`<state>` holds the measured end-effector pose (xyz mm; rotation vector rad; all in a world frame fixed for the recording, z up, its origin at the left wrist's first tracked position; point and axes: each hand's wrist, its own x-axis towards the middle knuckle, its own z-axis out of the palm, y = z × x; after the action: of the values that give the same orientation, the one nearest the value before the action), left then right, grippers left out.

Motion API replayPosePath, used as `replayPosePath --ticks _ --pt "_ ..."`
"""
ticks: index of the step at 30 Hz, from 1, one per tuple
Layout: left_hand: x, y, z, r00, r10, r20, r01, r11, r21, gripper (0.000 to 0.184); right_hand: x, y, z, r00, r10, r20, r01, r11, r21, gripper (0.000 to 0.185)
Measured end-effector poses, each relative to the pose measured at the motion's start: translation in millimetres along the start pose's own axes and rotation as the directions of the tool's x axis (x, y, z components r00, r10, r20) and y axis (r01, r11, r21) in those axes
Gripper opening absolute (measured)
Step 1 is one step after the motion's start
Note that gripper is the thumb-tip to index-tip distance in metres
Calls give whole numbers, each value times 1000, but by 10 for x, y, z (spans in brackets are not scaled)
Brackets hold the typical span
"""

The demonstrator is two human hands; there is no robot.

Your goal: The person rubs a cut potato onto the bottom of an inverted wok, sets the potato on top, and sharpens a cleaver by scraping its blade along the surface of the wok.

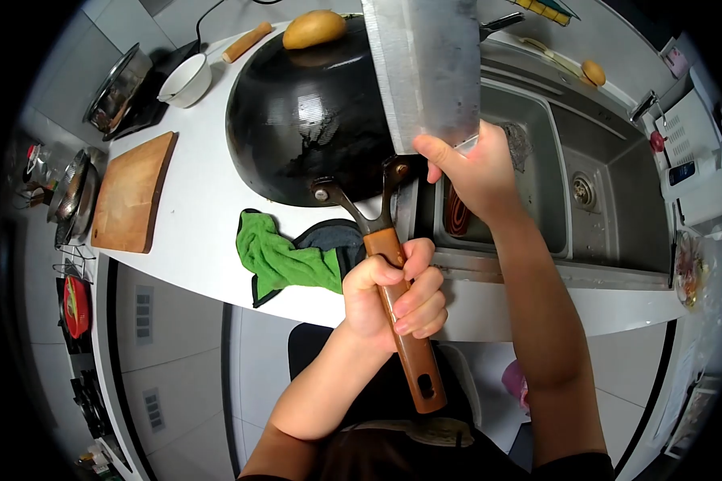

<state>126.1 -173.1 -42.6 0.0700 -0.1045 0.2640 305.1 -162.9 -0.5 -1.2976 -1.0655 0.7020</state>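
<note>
My left hand (397,297) is wrapped round the brown wooden handle of a black wok (297,120). The wok is turned bottom up over the counter, and a potato (314,29) appears at its far edge. My right hand (477,168) grips a broad metal cleaver (425,68) at its lower end, its wide blade pointing away from me beside the wok; the cleaver's handle is hidden in my hand. A green and grey cloth (289,252) lies on the counter left of the wok handle.
On the left are a wooden cutting board (134,192), a white bowl (186,82) and a glass-lidded pot (116,88). A double sink (565,176) is on the right, with a faucet (643,106) behind. A wooden rolling piece (247,42) lies at the back.
</note>
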Motion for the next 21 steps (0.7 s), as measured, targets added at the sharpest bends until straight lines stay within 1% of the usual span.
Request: replayPosePath --ticks 3,5,6,8,9,12,15,17,18,20,21 --pt "-1 6 6 1000 -14 4 14 1000 -13 12 -10 -38 -2 1000 -14 -3 14 1000 4 17" --pt "3 8 6 1000 -17 9 17 1000 -7 13 -16 -66 -30 999 42 30 -41 999 -31 18" --pt "4 7 5 1000 -17 9 17 1000 -8 13 -17 -63 -27 999 43 30 -42 999 -31 18" --pt "5 7 1 1000 -24 8 24 1000 -8 13 -12 -53 -13 1000 -30 10 30 999 -14 22" --pt "3 7 -2 1000 -25 7 25 1000 -8 13 -11 -59 -13 1000 -29 10 29 999 -14 22" --pt "5 6 -9 999 -34 11 34 999 -8 14 -2 -89 -23 999 -22 24 23 999 -41 24" --pt "11 -2 -7 999 -36 8 36 999 2 14 3 -81 5 999 25 38 -24 1000 -15 28" --pt "27 -26 0 999 -24 -38 24 1000 12 13 4 -17 94 996 -77 51 87 959 -270 33" --pt "24 -24 -4 999 -22 -39 22 1000 11 13 24 9 107 973 -196 122 225 922 -314 37" --pt "32 -14 -21 1000 2 -3 -2 1000 5 13 9 5 133 991 -125 56 134 974 -183 32" --pt "33 -12 -23 1000 1 -1 -1 1000 4 13 8 -22 119 991 -125 55 133 974 -185 32"
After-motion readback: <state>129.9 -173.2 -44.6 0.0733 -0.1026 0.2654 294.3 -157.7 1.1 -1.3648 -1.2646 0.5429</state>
